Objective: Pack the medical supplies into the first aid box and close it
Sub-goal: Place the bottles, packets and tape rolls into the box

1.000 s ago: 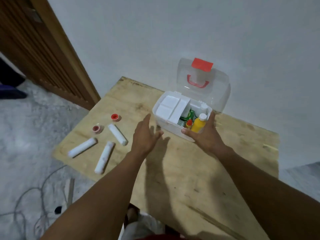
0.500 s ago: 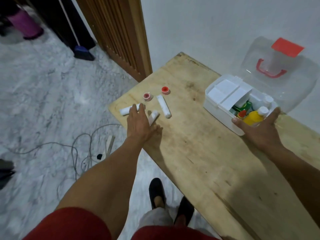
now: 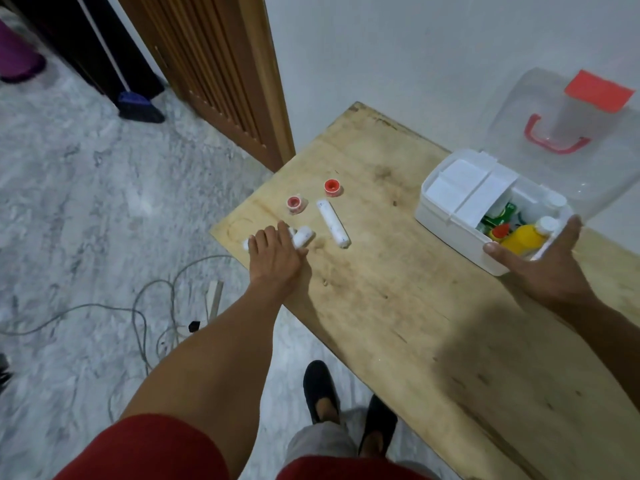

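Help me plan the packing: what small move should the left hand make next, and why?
Probably close the left hand around the two white rolls it covers and lift them. They lie outside the first aid box, whose lid stands open while the right hand steadies it.

— What can't you make out?
— The left hand (image 3: 275,256) covers most of two white rolls (image 3: 303,236).
— Anything else?
— The clear lid (image 3: 540,109) and the bench (image 3: 398,306) run off the frame's edge; bottle labels are unreadable.
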